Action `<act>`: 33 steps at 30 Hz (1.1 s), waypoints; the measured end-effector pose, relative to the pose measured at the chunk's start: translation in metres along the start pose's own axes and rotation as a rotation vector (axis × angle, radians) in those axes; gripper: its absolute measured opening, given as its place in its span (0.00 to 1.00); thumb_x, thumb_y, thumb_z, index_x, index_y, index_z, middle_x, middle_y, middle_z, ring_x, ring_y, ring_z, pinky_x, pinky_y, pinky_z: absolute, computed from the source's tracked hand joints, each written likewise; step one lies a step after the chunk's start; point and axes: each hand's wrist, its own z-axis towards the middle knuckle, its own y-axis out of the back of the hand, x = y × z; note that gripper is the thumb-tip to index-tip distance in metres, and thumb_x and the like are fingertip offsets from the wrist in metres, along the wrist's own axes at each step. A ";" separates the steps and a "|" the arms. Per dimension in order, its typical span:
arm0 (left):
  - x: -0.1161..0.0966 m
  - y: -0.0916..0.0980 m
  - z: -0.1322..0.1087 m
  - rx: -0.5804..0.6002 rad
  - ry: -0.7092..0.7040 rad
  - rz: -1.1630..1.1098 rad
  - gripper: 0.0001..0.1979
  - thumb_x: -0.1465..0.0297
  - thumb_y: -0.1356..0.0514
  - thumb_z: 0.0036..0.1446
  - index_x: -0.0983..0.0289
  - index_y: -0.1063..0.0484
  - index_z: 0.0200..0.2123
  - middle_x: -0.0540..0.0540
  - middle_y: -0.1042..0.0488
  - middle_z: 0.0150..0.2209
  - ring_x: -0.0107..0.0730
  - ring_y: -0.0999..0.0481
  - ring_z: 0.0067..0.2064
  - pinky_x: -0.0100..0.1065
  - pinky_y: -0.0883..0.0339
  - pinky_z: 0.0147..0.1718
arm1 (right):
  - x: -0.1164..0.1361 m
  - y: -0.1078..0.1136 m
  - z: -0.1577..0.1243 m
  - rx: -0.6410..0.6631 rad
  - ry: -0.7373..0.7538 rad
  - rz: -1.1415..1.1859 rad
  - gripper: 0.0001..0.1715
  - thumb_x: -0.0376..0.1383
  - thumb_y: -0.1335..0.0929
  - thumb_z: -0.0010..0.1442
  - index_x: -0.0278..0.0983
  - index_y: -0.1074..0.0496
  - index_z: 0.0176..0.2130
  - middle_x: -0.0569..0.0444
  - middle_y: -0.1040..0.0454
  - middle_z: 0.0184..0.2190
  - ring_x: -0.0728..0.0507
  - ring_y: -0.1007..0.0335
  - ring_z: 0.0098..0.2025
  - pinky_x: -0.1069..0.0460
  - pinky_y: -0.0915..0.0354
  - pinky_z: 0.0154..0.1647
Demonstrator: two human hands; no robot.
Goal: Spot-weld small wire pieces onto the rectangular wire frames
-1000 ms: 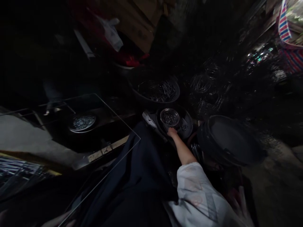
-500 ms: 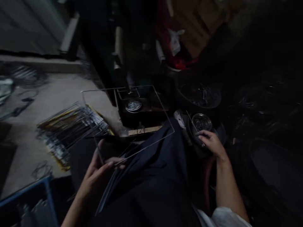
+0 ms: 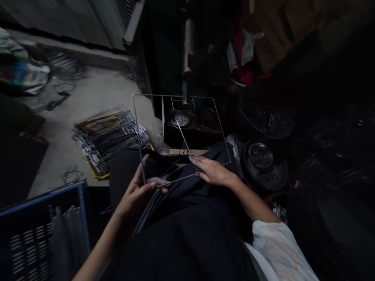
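Observation:
My left hand (image 3: pixel 148 185) is closed on the near left corner of a rectangular wire frame (image 3: pixel 137 128), which is tilted up above my lap. Between the fingers of my right hand (image 3: pixel 213 170) is a thin metal rod (image 3: pixel 184 136), pointing away from me. The rod's far tip overlaps a small round dish of shiny bits (image 3: pixel 181 119) in the picture; whether it touches them I cannot tell. My right fingers are beside the frame's near side. A small wire bracket (image 3: pixel 183 110) shows within the frame's outline, near its far side.
A dark machine with a vertical shaft (image 3: pixel 189 47) stands ahead. Stacked wire frames (image 3: pixel 113 134) lie on the floor at left, near a blue crate (image 3: pixel 83 210). At right are a round metal bowl (image 3: pixel 260 155) and a wide basin of metal pieces (image 3: pixel 268 121).
My right hand has moved left with the rod, from beside the round bowl to the near side of the wire frame. My left hand keeps its hold; the view has shifted left.

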 end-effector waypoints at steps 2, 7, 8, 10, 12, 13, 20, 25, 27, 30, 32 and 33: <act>0.002 0.004 0.001 0.006 -0.013 0.007 0.52 0.72 0.35 0.54 0.51 0.67 0.70 0.58 0.18 0.36 0.42 0.19 0.34 0.38 0.26 0.35 | 0.004 -0.005 -0.001 -0.018 -0.010 -0.021 0.40 0.27 0.32 0.61 0.35 0.46 0.68 0.44 0.41 0.66 0.40 0.49 0.69 0.44 0.45 0.68; 0.006 0.010 0.006 0.011 0.018 0.003 0.49 0.71 0.37 0.56 0.51 0.66 0.70 0.60 0.18 0.36 0.39 0.20 0.33 0.36 0.27 0.37 | 0.009 -0.004 -0.008 -0.070 -0.045 0.042 0.38 0.32 0.29 0.61 0.39 0.42 0.67 0.49 0.37 0.64 0.43 0.41 0.65 0.47 0.41 0.66; 0.005 0.011 0.007 0.009 0.037 -0.005 0.48 0.71 0.37 0.57 0.50 0.66 0.70 0.59 0.18 0.37 0.39 0.20 0.33 0.36 0.28 0.37 | 0.008 -0.004 -0.009 -0.086 -0.050 0.054 0.39 0.33 0.28 0.61 0.41 0.42 0.67 0.51 0.37 0.64 0.43 0.40 0.65 0.47 0.41 0.66; 0.005 0.011 0.009 0.014 0.053 -0.013 0.48 0.71 0.38 0.57 0.50 0.67 0.70 0.59 0.19 0.37 0.38 0.20 0.33 0.35 0.28 0.36 | 0.005 -0.004 -0.009 -0.120 -0.052 0.065 0.41 0.33 0.27 0.60 0.44 0.42 0.67 0.53 0.37 0.64 0.44 0.39 0.64 0.48 0.40 0.65; 0.004 0.011 0.012 0.028 0.047 -0.013 0.47 0.71 0.39 0.58 0.50 0.67 0.70 0.59 0.19 0.36 0.38 0.21 0.33 0.35 0.29 0.36 | 0.002 -0.005 -0.008 -0.142 -0.042 0.063 0.43 0.33 0.27 0.59 0.45 0.44 0.67 0.54 0.37 0.64 0.44 0.39 0.64 0.48 0.40 0.65; 0.004 0.012 0.013 0.034 0.045 -0.014 0.46 0.70 0.39 0.59 0.50 0.67 0.70 0.59 0.19 0.36 0.38 0.21 0.33 0.35 0.29 0.36 | 0.000 -0.006 -0.007 -0.147 -0.038 0.062 0.43 0.32 0.27 0.59 0.46 0.44 0.68 0.54 0.38 0.64 0.43 0.39 0.64 0.47 0.40 0.65; 0.007 0.020 0.020 0.059 0.035 -0.010 0.47 0.68 0.41 0.60 0.53 0.72 0.70 0.59 0.19 0.35 0.39 0.22 0.34 0.35 0.31 0.37 | -0.007 -0.011 -0.004 -0.164 -0.015 0.090 0.45 0.29 0.27 0.57 0.43 0.44 0.68 0.52 0.38 0.64 0.43 0.40 0.65 0.47 0.41 0.66; 0.004 0.021 0.026 0.060 0.053 -0.033 0.50 0.66 0.38 0.58 0.54 0.73 0.70 0.59 0.19 0.35 0.40 0.22 0.33 0.36 0.31 0.35 | -0.013 -0.009 -0.001 -0.170 0.015 0.101 0.47 0.27 0.28 0.56 0.43 0.46 0.68 0.52 0.39 0.65 0.43 0.41 0.65 0.47 0.41 0.66; 0.002 0.021 0.028 0.056 0.065 -0.039 0.51 0.66 0.37 0.58 0.53 0.74 0.70 0.59 0.19 0.35 0.39 0.22 0.33 0.36 0.31 0.35 | -0.014 -0.007 0.000 -0.169 0.013 0.098 0.47 0.27 0.28 0.56 0.43 0.46 0.69 0.52 0.39 0.65 0.43 0.41 0.65 0.46 0.41 0.66; 0.000 0.022 0.030 0.057 0.044 -0.036 0.51 0.66 0.37 0.57 0.54 0.74 0.70 0.58 0.19 0.35 0.38 0.22 0.33 0.35 0.31 0.37 | -0.014 -0.003 0.004 -0.164 0.006 0.096 0.47 0.28 0.28 0.57 0.45 0.46 0.68 0.52 0.38 0.64 0.42 0.41 0.65 0.45 0.39 0.65; -0.001 0.022 0.032 0.062 0.034 -0.036 0.51 0.66 0.37 0.58 0.54 0.73 0.70 0.58 0.19 0.35 0.38 0.22 0.33 0.34 0.31 0.37 | -0.013 0.000 0.006 -0.158 0.009 0.100 0.47 0.29 0.28 0.57 0.46 0.47 0.69 0.53 0.38 0.64 0.41 0.40 0.65 0.45 0.39 0.65; -0.001 0.023 0.033 0.061 0.036 -0.040 0.50 0.66 0.38 0.58 0.54 0.72 0.70 0.58 0.19 0.35 0.38 0.22 0.33 0.34 0.31 0.37 | -0.013 0.001 0.006 -0.154 0.011 0.103 0.48 0.29 0.28 0.57 0.47 0.47 0.69 0.53 0.38 0.65 0.41 0.41 0.65 0.44 0.39 0.65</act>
